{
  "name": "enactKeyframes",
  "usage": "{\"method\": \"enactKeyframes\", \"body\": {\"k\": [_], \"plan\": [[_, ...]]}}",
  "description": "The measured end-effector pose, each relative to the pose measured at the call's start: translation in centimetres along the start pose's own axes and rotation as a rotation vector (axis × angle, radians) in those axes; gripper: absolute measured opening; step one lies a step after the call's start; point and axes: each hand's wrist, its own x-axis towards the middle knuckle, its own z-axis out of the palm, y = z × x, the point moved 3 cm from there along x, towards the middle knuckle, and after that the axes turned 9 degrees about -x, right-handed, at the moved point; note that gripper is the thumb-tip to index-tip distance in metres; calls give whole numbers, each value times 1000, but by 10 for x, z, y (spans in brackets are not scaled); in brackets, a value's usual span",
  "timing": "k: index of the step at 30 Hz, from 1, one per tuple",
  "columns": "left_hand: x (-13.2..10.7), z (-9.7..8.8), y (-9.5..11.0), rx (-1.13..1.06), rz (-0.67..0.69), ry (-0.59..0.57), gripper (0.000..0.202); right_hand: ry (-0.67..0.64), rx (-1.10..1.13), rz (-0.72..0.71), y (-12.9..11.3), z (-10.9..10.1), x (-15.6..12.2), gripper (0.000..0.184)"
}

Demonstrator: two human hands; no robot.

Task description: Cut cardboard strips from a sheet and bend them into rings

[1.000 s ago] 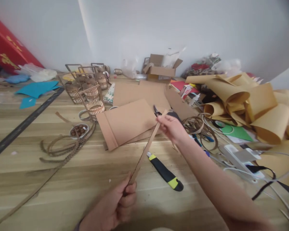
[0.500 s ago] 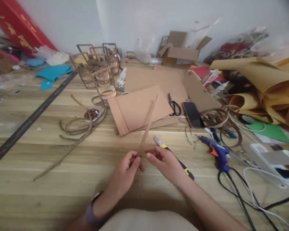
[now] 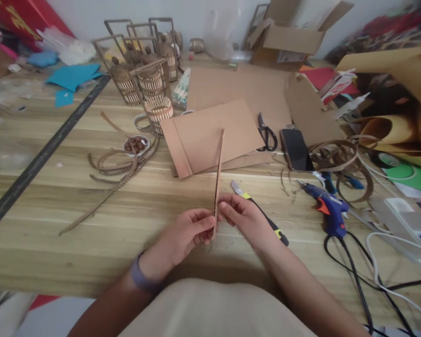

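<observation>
Upright in front of me stands a narrow corrugated cardboard strip (image 3: 219,173), its fluted edge facing me. My left hand (image 3: 192,231) pinches its lower end between thumb and fingers. My right hand (image 3: 243,215) is closed, with thumb and forefinger against the strip's right side, a little higher. Just right of that hand lies a yellow and black utility knife (image 3: 263,211) with its blade out. Beyond the strip's upper part rests a folded cardboard piece (image 3: 203,140) on the table.
Scissors (image 3: 266,135), a phone (image 3: 296,150) and a blue glue gun (image 3: 328,208) with cords lie to the right. Small lantern-like baskets (image 3: 159,112) stand at back left, near a bowl of brown beads (image 3: 136,145) and braided strips (image 3: 108,201). An open carton (image 3: 291,40) stands behind.
The strip has turned from slanted with its flat face showing to nearly upright with its fluted edge showing. My right fingers have closed in on it. The view has tilted down.
</observation>
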Motion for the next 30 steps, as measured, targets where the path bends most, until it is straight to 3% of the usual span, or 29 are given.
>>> {"method": "enactKeyframes", "body": {"k": [3, 6, 9, 12, 22, 30], "plan": [[2, -5, 0, -52, 37, 84, 38, 204, -321, -218, -13, -2, -17, 19], [2, -5, 1, -56, 83, 118, 37, 166, -543, -490, -26, 4, -36, 13], [2, -3, 1, -55, 95, 124, 39, 186, -679, -635, -29, 8, -45, 10], [1, 0, 3, -52, 105, 132, 42, 241, -760, -669, -28, 9, -46, 9], [-4, 1, 5, 30, 177, 148, 37, 290, -740, -718, -28, 7, -48, 9], [-8, 5, 10, 64, 218, 204, 36, 268, -677, -583, -29, 8, -51, 14]]}}
